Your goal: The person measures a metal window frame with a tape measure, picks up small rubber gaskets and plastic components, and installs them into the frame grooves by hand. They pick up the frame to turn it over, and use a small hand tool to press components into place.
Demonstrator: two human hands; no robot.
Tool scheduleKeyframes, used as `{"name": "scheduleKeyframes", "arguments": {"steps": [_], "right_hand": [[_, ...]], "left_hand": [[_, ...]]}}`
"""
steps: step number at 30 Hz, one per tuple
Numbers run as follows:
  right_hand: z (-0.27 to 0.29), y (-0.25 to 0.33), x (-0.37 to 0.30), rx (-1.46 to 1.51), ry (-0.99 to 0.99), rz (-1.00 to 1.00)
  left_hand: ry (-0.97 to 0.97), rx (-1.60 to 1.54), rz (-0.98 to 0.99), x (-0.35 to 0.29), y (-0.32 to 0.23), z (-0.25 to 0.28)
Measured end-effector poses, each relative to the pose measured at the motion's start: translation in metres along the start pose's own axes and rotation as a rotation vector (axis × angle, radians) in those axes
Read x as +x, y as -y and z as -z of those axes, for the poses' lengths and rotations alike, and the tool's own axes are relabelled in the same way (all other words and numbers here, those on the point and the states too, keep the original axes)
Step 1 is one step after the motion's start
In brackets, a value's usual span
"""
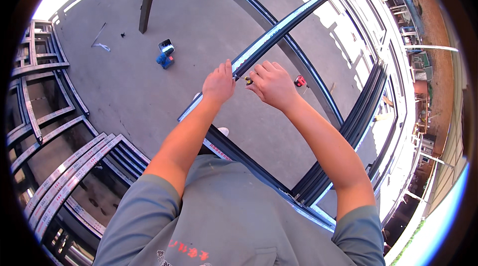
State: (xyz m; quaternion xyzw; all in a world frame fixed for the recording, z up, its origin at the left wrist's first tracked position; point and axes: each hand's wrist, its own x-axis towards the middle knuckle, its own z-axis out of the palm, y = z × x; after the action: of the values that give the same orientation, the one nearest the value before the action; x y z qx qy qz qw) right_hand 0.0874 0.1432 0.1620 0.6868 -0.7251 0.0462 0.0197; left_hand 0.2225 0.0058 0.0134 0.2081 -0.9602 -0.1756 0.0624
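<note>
A long dark metal profile bar (286, 23) with a pale protective film strip slants from the lower left to the upper right in front of me. My left hand (219, 85) is closed over the bar, its fingers near the film-covered edge. Close beside it, my right hand (275, 86) pinches a small screwdriver (249, 81) with a yellow and black handle. The thin shaft points left at the bar, close to my left fingertips. Whether its tip sits in a screw is too small to tell.
On the grey floor lie a blue cordless drill (163, 61), an open box (166, 46) and, to the right, a red tape measure (299, 81). Dark bars (366, 104) are bundled at right. Several film-covered frames (64, 184) are stacked at left. A rack leg (148, 2) stands ahead.
</note>
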Motion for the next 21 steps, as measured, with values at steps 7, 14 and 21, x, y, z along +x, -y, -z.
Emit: {"name": "scheduleKeyframes", "arguments": {"steps": [7,14,21], "right_hand": [[-0.029,0.043,0.029,0.567,-0.020,-0.865],[0.011,0.011,0.001,0.257,-0.050,-0.040],[0.007,-0.002,0.022,-0.022,0.122,0.307]], "left_hand": [[-0.030,-0.030,0.018,-0.001,0.000,-0.003],[-0.029,-0.111,0.072,-0.001,-0.003,0.005],[-0.008,-0.135,0.066,0.002,-0.001,0.002]]}}
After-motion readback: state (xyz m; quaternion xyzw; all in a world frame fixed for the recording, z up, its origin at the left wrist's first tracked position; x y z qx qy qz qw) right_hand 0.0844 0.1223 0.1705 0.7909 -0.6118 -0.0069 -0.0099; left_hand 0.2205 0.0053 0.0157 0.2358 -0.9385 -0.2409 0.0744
